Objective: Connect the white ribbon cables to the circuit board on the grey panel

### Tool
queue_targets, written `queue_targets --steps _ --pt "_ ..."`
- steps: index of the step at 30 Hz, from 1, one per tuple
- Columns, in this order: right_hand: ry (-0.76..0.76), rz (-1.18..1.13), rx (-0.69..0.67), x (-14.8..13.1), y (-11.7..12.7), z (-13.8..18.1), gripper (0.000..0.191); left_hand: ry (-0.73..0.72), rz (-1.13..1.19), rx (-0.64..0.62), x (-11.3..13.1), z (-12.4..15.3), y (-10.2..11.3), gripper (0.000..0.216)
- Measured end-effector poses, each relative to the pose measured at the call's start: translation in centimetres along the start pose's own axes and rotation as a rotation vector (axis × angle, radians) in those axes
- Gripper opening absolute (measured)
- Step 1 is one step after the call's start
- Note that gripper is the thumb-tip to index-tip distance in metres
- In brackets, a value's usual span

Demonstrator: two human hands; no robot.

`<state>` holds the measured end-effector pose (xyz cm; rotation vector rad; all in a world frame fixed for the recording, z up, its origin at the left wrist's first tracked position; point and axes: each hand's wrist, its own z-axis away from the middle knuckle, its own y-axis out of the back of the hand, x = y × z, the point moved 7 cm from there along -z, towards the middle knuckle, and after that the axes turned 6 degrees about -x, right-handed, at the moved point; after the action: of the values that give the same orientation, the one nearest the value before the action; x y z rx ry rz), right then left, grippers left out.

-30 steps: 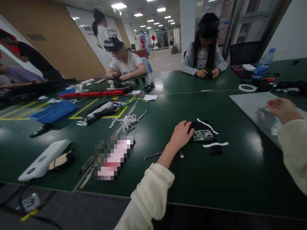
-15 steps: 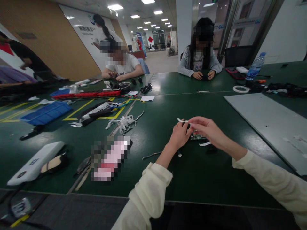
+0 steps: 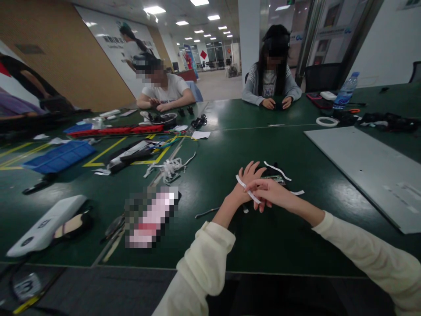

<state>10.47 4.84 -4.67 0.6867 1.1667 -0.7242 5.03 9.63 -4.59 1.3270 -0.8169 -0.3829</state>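
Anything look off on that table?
Mainly the tangled heap of white strips, left of the left hand: it lies bunched, while the strips by the circuit board lie singly. No spill or damage visible.

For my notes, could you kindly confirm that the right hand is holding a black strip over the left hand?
Not quite: the strip is white, not black, as the head view shows. The right hand does hold it over the left hand.

The right hand (image 3: 271, 193) hides part, perhaps most, of the circuit board (image 3: 276, 179).
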Motion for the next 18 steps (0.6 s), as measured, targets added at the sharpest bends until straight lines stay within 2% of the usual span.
queue_targets --steps 6,11,18 --pt "-0.018 0.007 -0.104 -0.6 -0.3 1.3 0.031 -0.081 0.04 -0.034 0.2 0.3 -0.5 0.055" --pt "-0.017 0.069 -0.118 -0.7 0.2 1.8 0.033 -0.111 0.032 -0.067 0.5 0.2 -1.0 0.055" --pt "0.007 0.045 -0.124 0.2 0.2 1.5 0.032 -0.144 0.02 -0.051 0.5 0.3 -1.0 0.058"
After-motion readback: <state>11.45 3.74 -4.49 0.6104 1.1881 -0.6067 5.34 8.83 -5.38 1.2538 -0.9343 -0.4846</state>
